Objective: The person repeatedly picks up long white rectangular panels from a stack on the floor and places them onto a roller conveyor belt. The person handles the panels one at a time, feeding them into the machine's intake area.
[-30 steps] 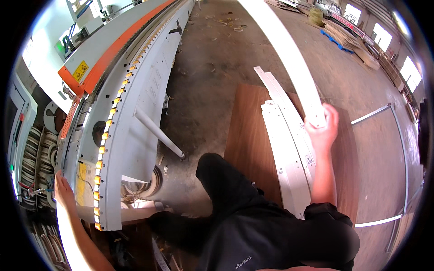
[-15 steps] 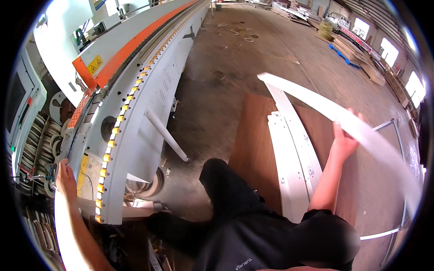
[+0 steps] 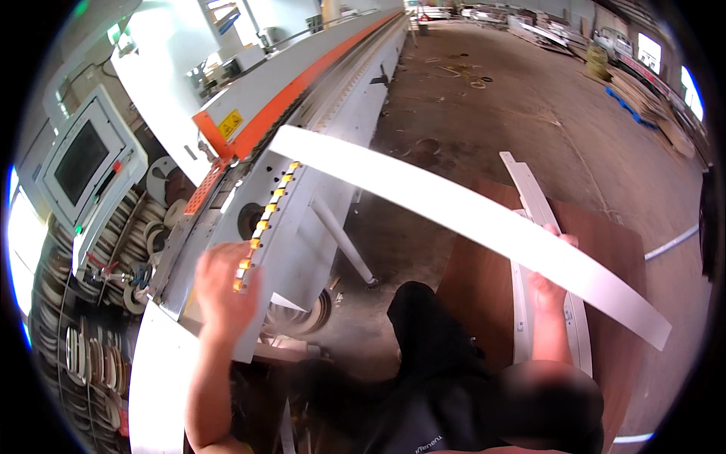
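Note:
A long white board strip (image 3: 431, 208) slants across the view, its far left end over the yellow-wheeled roller rail (image 3: 271, 212) of a white and orange machine (image 3: 261, 121). My right hand (image 3: 552, 276) is closed on the strip right of its middle, with fingers at the far edge and the thumb side below. My left hand (image 3: 227, 287) is beside the near end of the roller rail, apart from the strip. Motion blur smears its fingers, so their closing is unclear. More white strips (image 3: 578, 333) lie on a brown board (image 3: 476, 287) under my right forearm.
A control panel with a dark screen (image 3: 83, 159) stands at the left above racks of coiled edging (image 3: 94, 356). A slanted white leg (image 3: 340, 238) supports the rail. Scraps and rings (image 3: 461, 72) litter the floor ahead. Stacked sheets (image 3: 643, 98) rest on a blue pallet (image 3: 629, 108).
The white strip has swung left, its far end now over the roller rail. My left hand has moved right and up to the rail. The view has turned left.

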